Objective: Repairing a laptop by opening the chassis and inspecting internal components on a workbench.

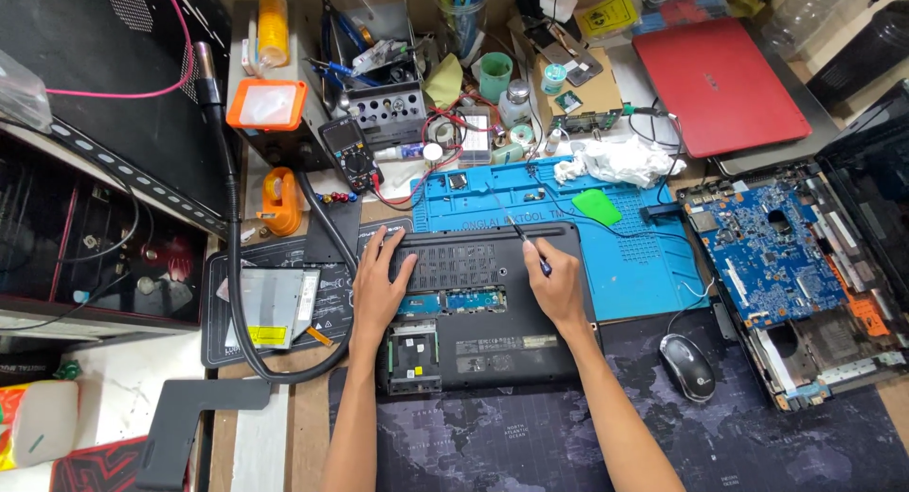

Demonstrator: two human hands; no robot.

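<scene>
A black laptop (492, 336) lies upside down in front of me, its bottom cover partly open with bays and blue boards showing. My left hand (379, 284) rests flat on the laptop's left rear corner, fingers spread. My right hand (557, 286) grips a thin screwdriver (525, 238) whose tip points at the laptop's rear edge.
A blue repair mat (625, 255) lies behind the laptop with a green pick (597, 208) and crumpled white tissue (615, 159). A red laptop (715, 83) and a stripped blue motherboard (776, 265) sit right. A mouse (688, 367), an optical drive (270, 307), a multimeter (350, 153) and tool clutter surround.
</scene>
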